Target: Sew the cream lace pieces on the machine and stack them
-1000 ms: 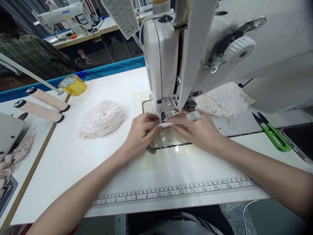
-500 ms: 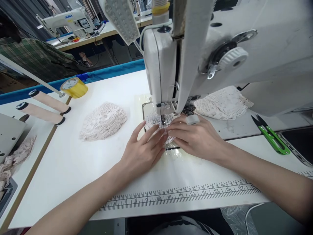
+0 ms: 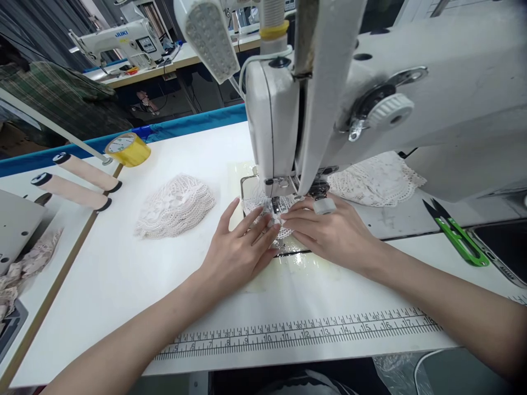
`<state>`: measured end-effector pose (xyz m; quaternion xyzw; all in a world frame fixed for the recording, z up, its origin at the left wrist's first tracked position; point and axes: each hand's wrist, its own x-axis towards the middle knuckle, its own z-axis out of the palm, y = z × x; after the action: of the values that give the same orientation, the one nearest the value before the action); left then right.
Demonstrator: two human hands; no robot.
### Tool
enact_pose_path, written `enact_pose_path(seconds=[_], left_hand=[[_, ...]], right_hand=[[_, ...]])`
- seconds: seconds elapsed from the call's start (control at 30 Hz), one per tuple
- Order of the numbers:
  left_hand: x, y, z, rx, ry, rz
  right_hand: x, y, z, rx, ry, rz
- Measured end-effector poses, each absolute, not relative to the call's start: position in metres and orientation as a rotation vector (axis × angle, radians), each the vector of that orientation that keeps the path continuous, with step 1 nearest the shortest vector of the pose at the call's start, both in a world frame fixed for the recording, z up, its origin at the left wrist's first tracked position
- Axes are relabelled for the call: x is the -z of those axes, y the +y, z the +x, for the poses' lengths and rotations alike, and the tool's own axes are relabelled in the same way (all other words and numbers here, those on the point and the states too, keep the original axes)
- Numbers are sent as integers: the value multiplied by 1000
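Observation:
A piece of white lace (image 3: 284,231) lies under the presser foot (image 3: 275,205) of the sewing machine (image 3: 274,120). My left hand (image 3: 236,247) rests palm down at its left side, fingers spread, fingertips on the lace close to the foot. From the right, my right hand (image 3: 329,227) reaches in with its fingers stretched over the lace, partly behind a white knob (image 3: 324,206). Its fingertips touch the lace beside the foot; what lies beneath them is hidden. A stack of lace pieces (image 3: 175,207) sits to the left, and more lace (image 3: 376,178) lies behind my right hand.
Green thread snips (image 3: 461,238) and a dark phone-like device (image 3: 502,247) lie at right. Yellow tape (image 3: 128,150) and two thread cones (image 3: 78,192) stand at left. A printed ruler (image 3: 288,334) runs along the front edge. A person in a plaid shirt (image 3: 57,101) is beyond.
My left hand has flattened, its fingers spreading and shifting slightly left on the lace. My right hand has stayed almost in place. The camera view has shifted slightly.

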<state>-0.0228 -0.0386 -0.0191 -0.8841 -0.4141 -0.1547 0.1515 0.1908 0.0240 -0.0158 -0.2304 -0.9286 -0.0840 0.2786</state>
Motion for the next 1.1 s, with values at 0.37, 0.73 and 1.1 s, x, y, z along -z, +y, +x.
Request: enact_pose_path(seconds=[0.37, 0.73, 1.1], left_hand=[[20, -26, -26, 451, -1230, -2515], [18, -34, -24, 522, -1160, -2507], [19, -29, -25, 592, -1204, -2552]], right_hand=[[23, 33, 188, 378, -2501, -767], [19, 24, 191, 355, -2495, -626], [24, 28, 191, 413, -2528, -669]])
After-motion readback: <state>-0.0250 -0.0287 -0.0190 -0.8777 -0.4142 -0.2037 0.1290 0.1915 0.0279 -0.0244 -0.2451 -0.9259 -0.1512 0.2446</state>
